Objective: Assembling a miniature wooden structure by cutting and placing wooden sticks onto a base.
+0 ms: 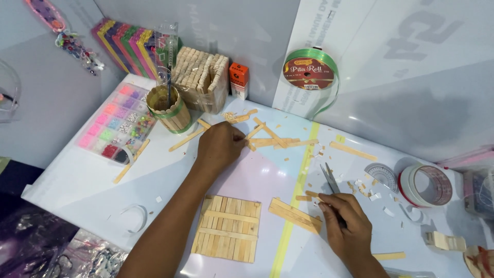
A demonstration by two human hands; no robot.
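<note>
Nearest us, our right hand (346,222) closes around grey metal scissors (329,181), handles hidden; our left hand (220,146) pinches a pale wooden craft stick (253,132), its end covered.

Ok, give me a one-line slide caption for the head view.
Left hand reaches into loose craft sticks while right hand holds scissors beside a craft-stick panel.
</note>
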